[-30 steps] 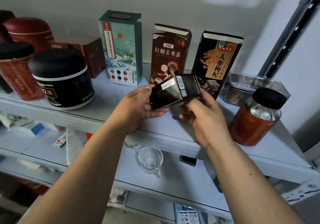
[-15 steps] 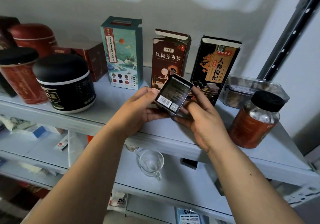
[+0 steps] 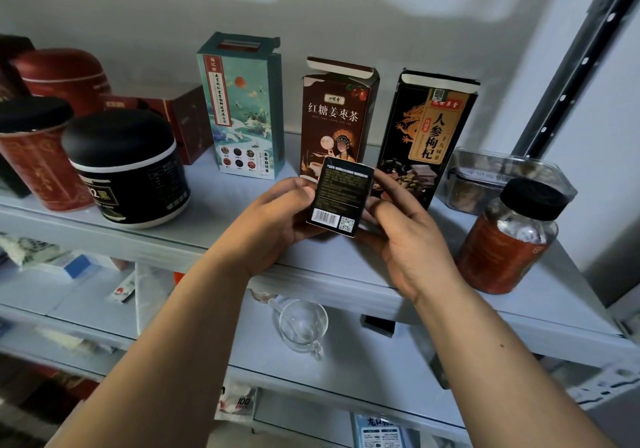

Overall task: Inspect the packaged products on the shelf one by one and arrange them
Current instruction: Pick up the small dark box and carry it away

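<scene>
Over a grey shelf (image 3: 346, 267) by the wall (image 3: 346, 15), left hand (image 3: 277, 219) and right hand (image 3: 408, 240) grip a box (image 3: 341, 198).

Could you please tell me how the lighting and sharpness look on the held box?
Head view: dim overall, a broad shadow crossing the back wall; the small dark box held in the left hand and right hand shows its barcode clearly, its fine print illegible; glare glints on the amber jar; wide-angle distortion leans the shelf upright.
</scene>
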`<state>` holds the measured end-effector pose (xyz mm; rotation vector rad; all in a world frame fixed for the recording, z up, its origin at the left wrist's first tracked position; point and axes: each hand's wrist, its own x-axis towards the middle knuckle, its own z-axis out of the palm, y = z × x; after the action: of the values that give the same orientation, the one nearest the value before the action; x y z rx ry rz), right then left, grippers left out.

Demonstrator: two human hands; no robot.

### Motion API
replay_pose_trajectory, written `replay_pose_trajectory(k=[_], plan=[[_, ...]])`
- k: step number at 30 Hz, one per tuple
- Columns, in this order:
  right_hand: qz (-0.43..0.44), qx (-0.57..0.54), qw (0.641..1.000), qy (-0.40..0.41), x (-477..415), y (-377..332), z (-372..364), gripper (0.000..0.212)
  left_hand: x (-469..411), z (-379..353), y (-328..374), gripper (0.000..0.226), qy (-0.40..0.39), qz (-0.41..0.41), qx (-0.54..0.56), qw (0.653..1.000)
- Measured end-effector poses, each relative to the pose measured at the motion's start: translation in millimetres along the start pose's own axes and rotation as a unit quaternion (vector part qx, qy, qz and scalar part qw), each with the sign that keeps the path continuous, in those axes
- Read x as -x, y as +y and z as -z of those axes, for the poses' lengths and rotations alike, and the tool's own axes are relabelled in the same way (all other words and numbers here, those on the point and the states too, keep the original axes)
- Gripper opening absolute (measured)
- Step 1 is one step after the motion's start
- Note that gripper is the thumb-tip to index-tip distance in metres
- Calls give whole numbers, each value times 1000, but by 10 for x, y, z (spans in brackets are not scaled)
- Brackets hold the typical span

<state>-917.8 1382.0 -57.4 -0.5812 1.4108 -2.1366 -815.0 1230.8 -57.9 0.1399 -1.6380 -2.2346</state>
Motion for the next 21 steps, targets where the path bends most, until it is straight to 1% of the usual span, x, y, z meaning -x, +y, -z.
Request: replay_pose_trajectory(k=[2,3,6,8,10,13,16,18,20,21], plan=[[7,9,1000,-11,-3,16,2,29,-9,-25,11,45,5,24,30,999],[15,24,999,-20,0,26,0,25,-15,-37,22,44,15,38,39,998],[19,38,999,-16,-12,63,2,31,-41,-28,35,40,49,66,32,996],[16,25,1000,-7,-43,84,28,31,-49,-13,34,37,52,63,32,996],[17,24,1000,-5,-66,93,57,26,-50,-7,31,30,66,51,33,996],[16,21,1000,17,-69,86,56,30,-55,-11,17,21,104,24,13,994],[17,8,999,37,-59,76,46,35,-70,-31,6,19,131,9,8,991],[13,7,999,45,-50,76,49,38,-61,-49,17,12,135,15,20,991],[10,7,999,47,-46,77,55,38,-48,-67,21,13,133,18,27,991],[8,8,999,47,-42,71,56,38,-46,-66,19,10,131,17,23,991]])
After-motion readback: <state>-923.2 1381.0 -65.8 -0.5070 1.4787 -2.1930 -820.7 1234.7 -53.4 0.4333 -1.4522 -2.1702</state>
